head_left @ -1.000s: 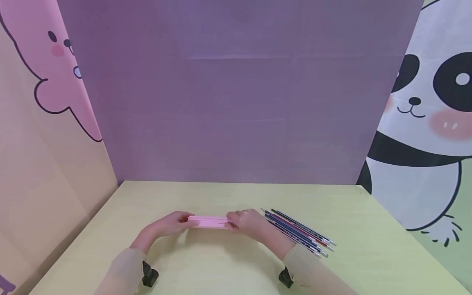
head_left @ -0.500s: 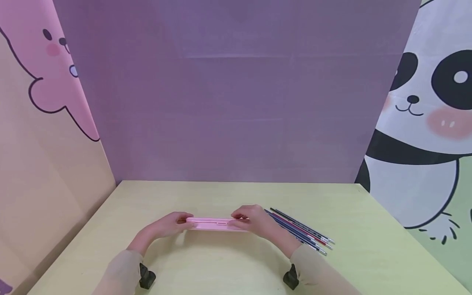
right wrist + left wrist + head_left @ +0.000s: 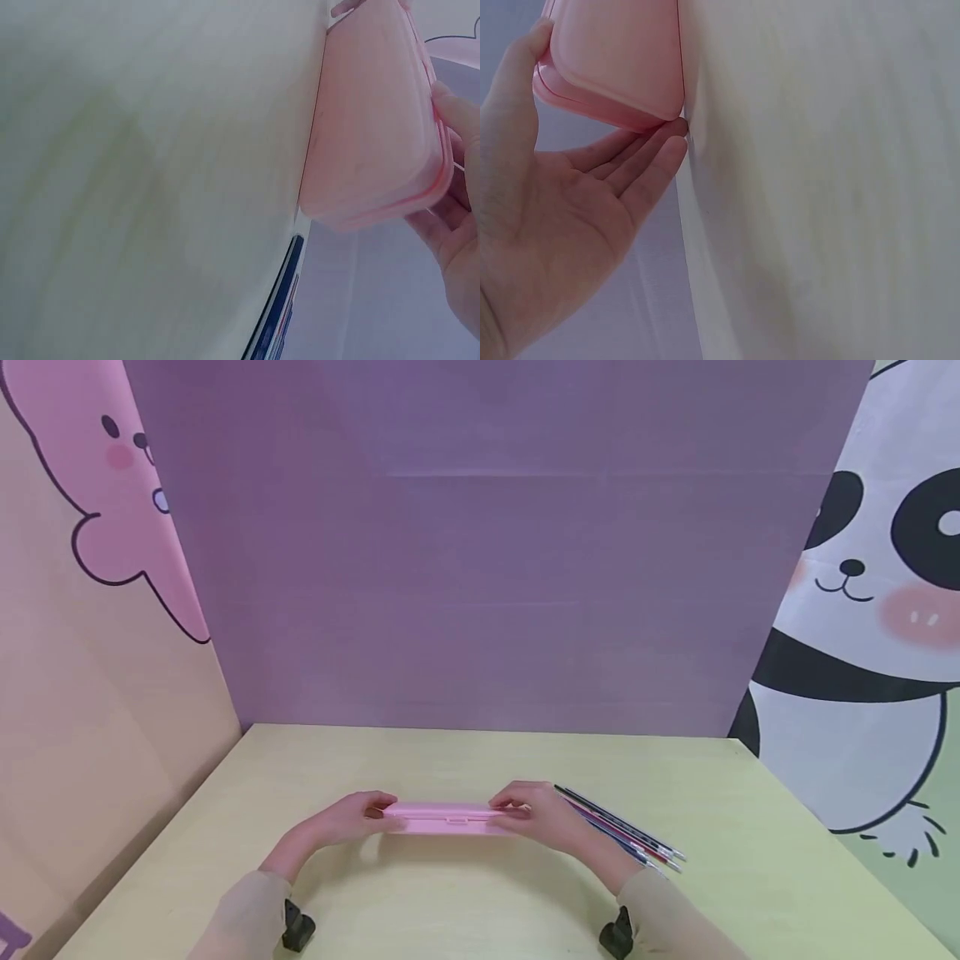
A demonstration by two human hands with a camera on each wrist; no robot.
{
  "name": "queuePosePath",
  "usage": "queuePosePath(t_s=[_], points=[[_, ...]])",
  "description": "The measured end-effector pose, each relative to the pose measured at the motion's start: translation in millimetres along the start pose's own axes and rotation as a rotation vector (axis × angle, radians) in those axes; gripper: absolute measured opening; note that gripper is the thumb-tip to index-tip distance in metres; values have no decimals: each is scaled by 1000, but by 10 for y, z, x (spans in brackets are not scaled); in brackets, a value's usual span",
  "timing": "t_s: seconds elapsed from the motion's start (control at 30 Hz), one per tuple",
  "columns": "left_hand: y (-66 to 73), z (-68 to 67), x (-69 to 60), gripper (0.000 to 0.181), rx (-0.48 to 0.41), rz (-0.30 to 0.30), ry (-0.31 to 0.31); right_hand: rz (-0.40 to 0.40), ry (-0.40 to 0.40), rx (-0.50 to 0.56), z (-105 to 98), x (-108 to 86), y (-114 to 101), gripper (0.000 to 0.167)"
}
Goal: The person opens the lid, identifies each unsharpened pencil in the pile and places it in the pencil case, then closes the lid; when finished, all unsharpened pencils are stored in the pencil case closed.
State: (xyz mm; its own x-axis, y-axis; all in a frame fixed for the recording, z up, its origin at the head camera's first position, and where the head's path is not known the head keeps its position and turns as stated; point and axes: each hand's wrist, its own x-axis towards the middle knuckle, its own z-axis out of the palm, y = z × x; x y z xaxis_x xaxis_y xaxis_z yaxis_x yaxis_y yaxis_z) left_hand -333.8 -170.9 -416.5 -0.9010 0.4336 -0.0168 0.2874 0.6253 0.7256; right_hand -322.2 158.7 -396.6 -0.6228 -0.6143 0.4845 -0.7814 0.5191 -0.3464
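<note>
A pink case [image 3: 450,820] with a small front latch and its lid down is held level between both hands, above the table. My left hand [image 3: 348,818] grips its left end, thumb at the front and fingers behind. At the right end my right hand [image 3: 543,814] pinches it the same way. In the left wrist view, the thumb and fingertips of my left hand [image 3: 577,210] touch the rounded end of the case [image 3: 619,56]. The right wrist view has the case [image 3: 371,120] with my right hand [image 3: 454,202] on its end.
Several pencils [image 3: 630,831], dark and red, lie slanted on the table [image 3: 450,910] beside my right forearm. A purple backdrop [image 3: 480,568] stands behind the table. Wall sheets with a pink figure [image 3: 142,543] and a panda [image 3: 847,752] flank it.
My right hand has shifted rightward to the case's right end, showing more of the case. The case's front and latch now face the head view more fully. My left hand has kept its grip.
</note>
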Motion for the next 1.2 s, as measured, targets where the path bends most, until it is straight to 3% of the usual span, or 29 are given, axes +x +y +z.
queuePosePath(t_s=[0.43, 0.7, 1.0, 1.2], points=[[10, 1, -33, 74, -79, 47, -43, 88, -100, -26, -154, -207, 180, 36], [8, 33, -32, 80, -118, 24, -60, 1, -87, -116, -140, -210, 200, 33], [58, 36, -67, 94, -99, 37, -80, 3, -91, -36, -206, -124, 177, 25], [7, 39, -47, 98, -174, 62, -137, 97, -65, 51, -213, -125, 205, 20]])
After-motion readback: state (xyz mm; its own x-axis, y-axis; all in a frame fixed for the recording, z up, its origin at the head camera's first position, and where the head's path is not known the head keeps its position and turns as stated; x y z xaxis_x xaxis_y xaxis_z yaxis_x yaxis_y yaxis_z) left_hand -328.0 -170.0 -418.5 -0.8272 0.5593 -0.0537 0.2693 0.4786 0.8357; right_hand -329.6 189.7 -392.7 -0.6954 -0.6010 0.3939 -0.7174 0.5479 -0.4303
